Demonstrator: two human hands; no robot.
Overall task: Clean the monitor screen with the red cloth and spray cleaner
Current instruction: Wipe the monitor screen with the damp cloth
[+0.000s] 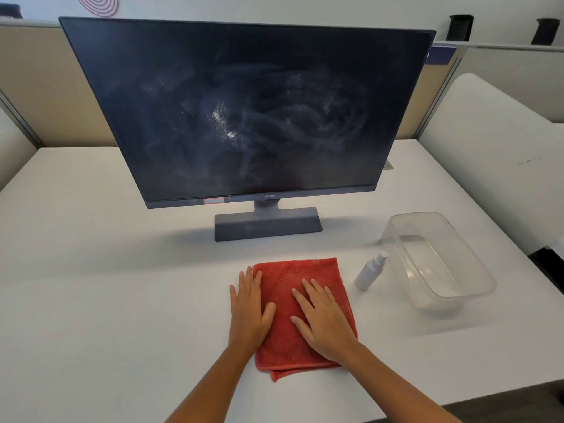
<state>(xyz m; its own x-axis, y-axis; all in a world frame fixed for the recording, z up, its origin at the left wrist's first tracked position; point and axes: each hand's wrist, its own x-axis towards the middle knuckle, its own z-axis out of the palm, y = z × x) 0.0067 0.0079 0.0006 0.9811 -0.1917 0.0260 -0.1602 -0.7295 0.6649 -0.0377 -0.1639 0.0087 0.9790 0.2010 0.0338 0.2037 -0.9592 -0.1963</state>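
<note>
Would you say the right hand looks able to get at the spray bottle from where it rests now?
Probably yes. The right hand lies flat on the red cloth, and the spray bottle stands just right of the cloth with bare table between. The clear tub sits beyond it, not in the way.

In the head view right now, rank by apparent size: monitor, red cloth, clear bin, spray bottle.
1. monitor
2. clear bin and red cloth: look alike, and hands cover part of the cloth, so unranked
3. spray bottle

Counter [91, 239]: white, matte, evenly lit.
Partition [45, 87]: beige panel behind the counter, grey frame.
Wall [274, 7]: pale, with a pink spiral decoration [97, 3].
Neighbouring desk [488, 132]: white, right side.
</note>
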